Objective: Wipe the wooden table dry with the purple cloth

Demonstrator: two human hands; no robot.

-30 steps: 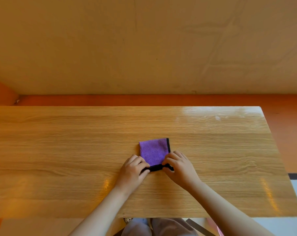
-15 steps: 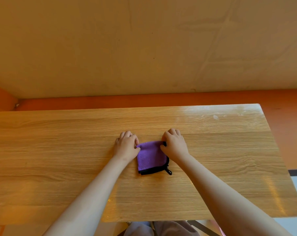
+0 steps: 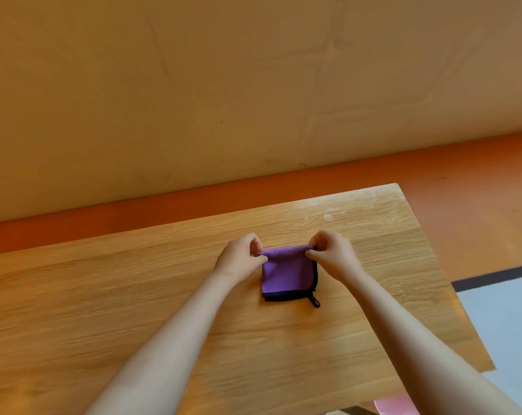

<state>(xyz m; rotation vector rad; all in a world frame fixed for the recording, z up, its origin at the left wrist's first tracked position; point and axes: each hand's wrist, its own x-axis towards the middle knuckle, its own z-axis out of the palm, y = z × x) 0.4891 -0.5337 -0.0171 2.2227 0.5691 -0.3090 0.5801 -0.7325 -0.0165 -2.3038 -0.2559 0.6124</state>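
Observation:
A small purple cloth [image 3: 286, 274] with black trim and a black loop at its near right corner lies folded into a square on the wooden table [image 3: 104, 295]. My left hand [image 3: 241, 256] pinches the cloth's far left corner. At the far right corner my right hand [image 3: 333, 253] pinches the fold too. Both arms stretch forward over the table. A pale wet-looking patch [image 3: 337, 215] shines near the table's far right corner.
A tan wall [image 3: 253, 85] rises behind the table, with an orange strip of floor [image 3: 463, 205] between them and to the right. The table's right edge runs close to my right arm; grey floor [image 3: 505, 319] lies beyond it.
The cloth was folded over from near edge to far, and both hands went from its near edge to its far corners. The view has tilted and shifted left.

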